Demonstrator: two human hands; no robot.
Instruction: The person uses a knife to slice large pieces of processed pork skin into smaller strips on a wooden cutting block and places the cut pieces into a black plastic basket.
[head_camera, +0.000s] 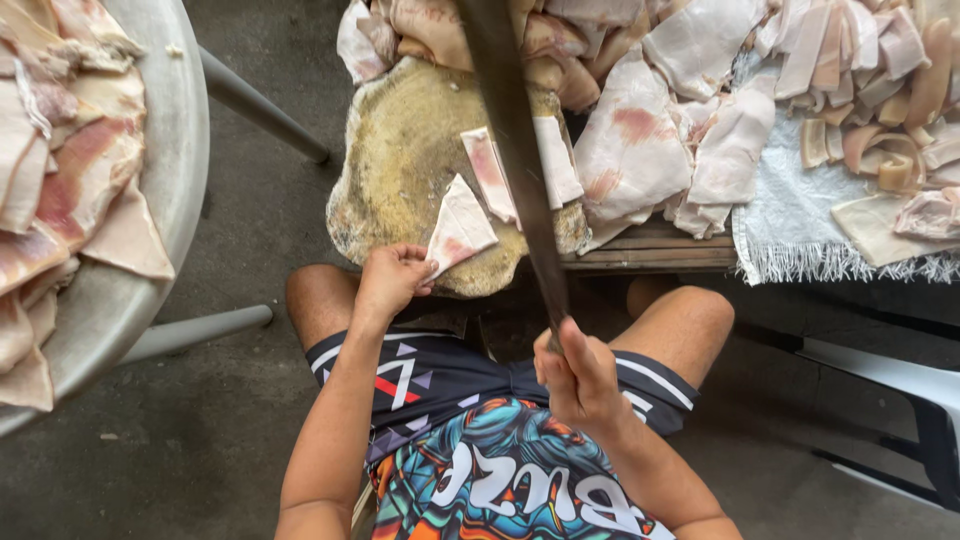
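My left hand pinches the near corner of a pale triangular slab of raw pork skin lying on a worn round wooden chopping block. My right hand grips the handle of a long dark cleaver, raised so its blade runs up over the block. Two more cut pieces of skin lie on the block under the blade.
A heap of raw pork skin pieces covers the wooden table and a white fringed cloth behind and right of the block. A large metal basin at left holds more slabs. A chair leg stands at right on the concrete floor.
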